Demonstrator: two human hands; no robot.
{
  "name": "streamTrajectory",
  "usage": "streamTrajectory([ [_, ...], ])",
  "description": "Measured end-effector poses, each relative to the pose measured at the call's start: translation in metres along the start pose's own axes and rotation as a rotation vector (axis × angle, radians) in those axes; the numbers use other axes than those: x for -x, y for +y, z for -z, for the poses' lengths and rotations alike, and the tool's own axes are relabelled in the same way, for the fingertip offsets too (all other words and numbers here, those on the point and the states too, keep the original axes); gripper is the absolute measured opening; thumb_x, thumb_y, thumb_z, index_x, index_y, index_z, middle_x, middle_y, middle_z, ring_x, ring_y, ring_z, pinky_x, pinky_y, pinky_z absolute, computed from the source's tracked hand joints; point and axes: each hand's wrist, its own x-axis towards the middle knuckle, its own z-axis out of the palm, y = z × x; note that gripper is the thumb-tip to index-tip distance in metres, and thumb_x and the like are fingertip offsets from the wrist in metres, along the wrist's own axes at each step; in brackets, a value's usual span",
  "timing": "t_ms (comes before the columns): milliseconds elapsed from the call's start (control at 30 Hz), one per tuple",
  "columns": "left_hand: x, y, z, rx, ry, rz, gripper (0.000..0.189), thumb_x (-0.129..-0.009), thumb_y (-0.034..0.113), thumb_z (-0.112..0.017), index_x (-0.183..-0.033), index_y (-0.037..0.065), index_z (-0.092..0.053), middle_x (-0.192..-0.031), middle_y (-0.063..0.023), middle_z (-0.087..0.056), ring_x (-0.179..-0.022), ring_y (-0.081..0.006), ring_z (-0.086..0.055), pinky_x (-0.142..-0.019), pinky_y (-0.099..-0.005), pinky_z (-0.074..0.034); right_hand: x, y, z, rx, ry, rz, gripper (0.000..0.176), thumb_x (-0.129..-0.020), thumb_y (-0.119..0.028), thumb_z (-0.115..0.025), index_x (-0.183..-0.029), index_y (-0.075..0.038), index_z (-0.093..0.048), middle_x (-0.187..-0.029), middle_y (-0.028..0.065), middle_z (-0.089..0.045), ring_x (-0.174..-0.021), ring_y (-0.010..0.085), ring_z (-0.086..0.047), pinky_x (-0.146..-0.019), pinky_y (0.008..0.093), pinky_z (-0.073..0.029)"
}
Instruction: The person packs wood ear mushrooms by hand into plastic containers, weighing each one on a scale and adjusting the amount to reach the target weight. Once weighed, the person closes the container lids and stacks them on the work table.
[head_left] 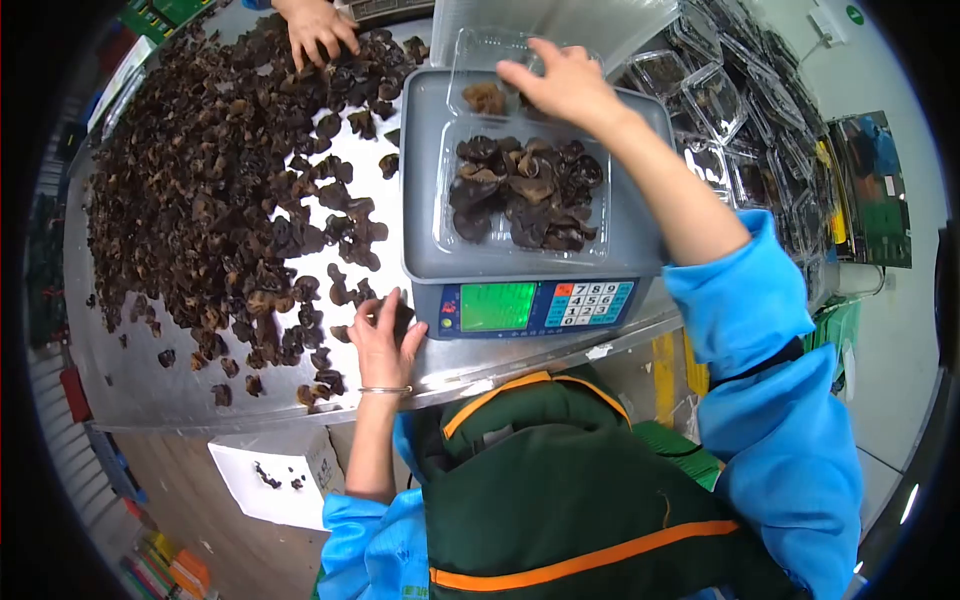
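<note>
Green apron (560, 500) nearest, left hand (385, 345) flat with fingers spread on loose black fungus (200, 200) beside scale (530, 305), right hand (560, 80) at the open lid of fungus-filled clear tray (442, 215) sitting on the scale, pinch unreadable, another person's hand (318, 25) in the pile.

Wrinkled, matt dark fungus (200, 190) covers a glossy metal table (130, 385); a clear shiny plastic tray (445, 215) sits on the scale (530, 305).
</note>
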Motion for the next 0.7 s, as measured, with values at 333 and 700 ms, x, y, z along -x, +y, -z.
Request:
streamTrajectory([
  [333, 0.006, -0.001, -0.008, -0.011, -0.027, -0.09, 0.033, -0.067, 0.009, -0.07, -0.099, 0.008, -0.061, -0.107, -0.0168, -0.052, -0.092, -0.0336, -0.054, -0.077, -0.0389, -0.048, 0.003, -0.023, -0.019, -0.378, -0.015, 0.262, 0.042, -0.083, -0.042, -0.057, -0.113, -0.013, -0.056, -0.104, 0.0203, -0.051, -0.095, 0.0338, -0.055, -0.082, 0.0427, -0.045],
  [700, -0.07, 0.111, 0.091, 0.568, 0.057, -0.24, 0.033, -0.07, 0.001, -0.069, -0.101, 0.003, -0.06, -0.108, -0.0119, -0.056, -0.099, -0.0215, -0.056, -0.081, -0.0314, -0.048, 0.026, -0.03, 0.021, -0.892, -0.394, 0.275, 0.025, -0.078, -0.014, -0.067, -0.1, -0.004, -0.059, -0.083, 0.0026, -0.061, -0.065, 0.0074, -0.054, -0.045, 0.0216, -0.043],
])
